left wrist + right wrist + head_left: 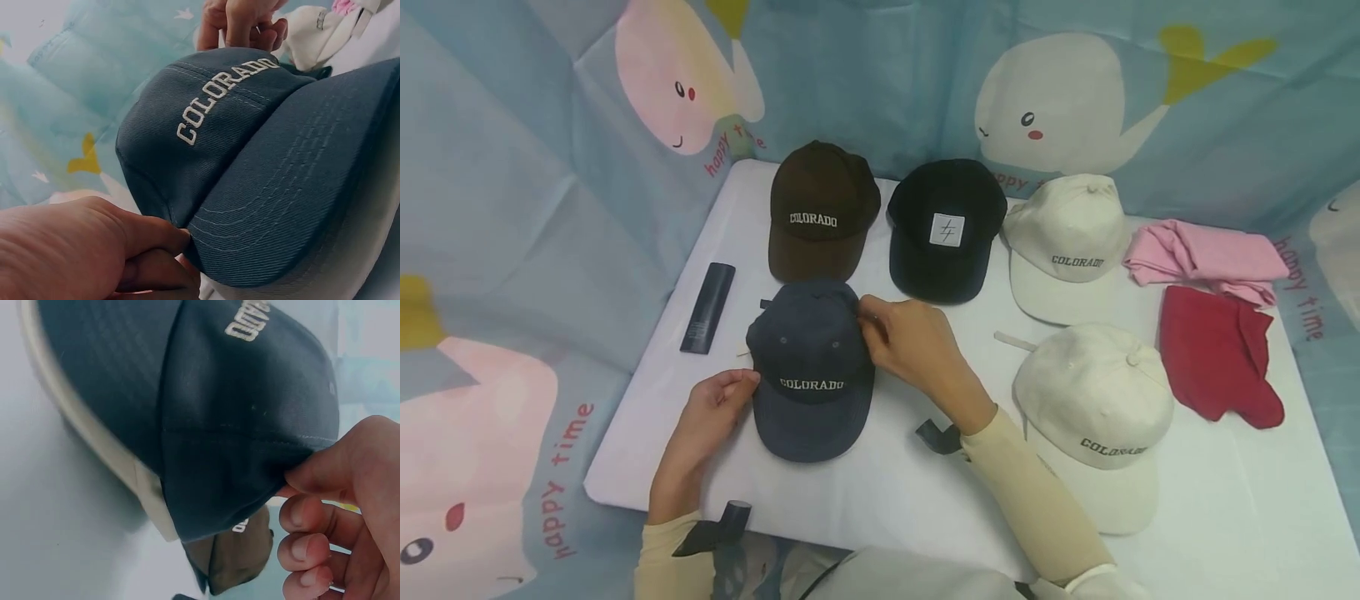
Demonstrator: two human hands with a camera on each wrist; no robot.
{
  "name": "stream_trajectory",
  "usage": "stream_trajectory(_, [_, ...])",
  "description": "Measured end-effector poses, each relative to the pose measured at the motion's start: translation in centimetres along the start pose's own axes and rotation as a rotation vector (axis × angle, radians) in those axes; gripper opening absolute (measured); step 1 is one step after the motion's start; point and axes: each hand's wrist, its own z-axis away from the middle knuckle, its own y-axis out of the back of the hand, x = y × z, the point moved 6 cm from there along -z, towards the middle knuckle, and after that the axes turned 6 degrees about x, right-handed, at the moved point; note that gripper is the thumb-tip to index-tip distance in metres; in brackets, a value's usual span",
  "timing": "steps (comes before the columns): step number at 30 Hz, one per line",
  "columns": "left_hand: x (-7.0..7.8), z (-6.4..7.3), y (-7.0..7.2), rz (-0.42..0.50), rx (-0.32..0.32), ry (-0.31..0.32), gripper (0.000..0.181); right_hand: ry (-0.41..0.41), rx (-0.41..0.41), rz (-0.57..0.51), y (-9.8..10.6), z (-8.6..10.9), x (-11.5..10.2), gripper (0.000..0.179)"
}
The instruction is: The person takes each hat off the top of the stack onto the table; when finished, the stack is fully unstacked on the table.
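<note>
A navy baseball cap [812, 367] lettered COLORADO is held by both hands over the near left part of the table, its brim toward the person. My left hand [718, 408] pinches the edge by the brim's left corner; the left wrist view shows thumb and finger on the cap [206, 150] there. On the other side, my right hand [917, 342] pinches the crown's edge toward the back. In the right wrist view the thumb of the right hand [350, 506] lies on the fabric and the other fingers curl beneath. A pale layer shows under the brim.
Behind stand a brown cap [820, 208], a black cap [947, 225] and a cream cap [1067, 250]. Another cream cap [1093, 400] lies at right, beside folded pink cloth [1210, 254] and a red cloth item [1217, 358]. A dark flat case [707, 308] lies at left on the white table [880, 492].
</note>
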Motion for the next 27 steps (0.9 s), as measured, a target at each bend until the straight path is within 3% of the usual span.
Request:
stream_trajectory(4, [0.0, -0.1, 1.3, 0.048, 0.008, 0.011, 0.039, 0.002, -0.023, -0.015, -0.3, -0.7, -0.6, 0.01])
stream_trajectory(12, [1.4, -0.1, 2.7, 0.107, -0.024, -0.008, 0.04, -0.009, 0.022, -0.073, 1.3, -1.4, -1.5, 0.012])
stream_trajectory(19, [2.5, 0.0, 3.4, 0.115, -0.028, -0.028, 0.042, -0.011, 0.072, -0.082, 2.2, -1.5, -1.7, 0.012])
stream_trajectory(27, [3.2, 0.3, 3.8, 0.226, 0.003, -0.089, 0.03, -0.001, 0.145, -0.079, 2.8, -1.9, -1.9, 0.014])
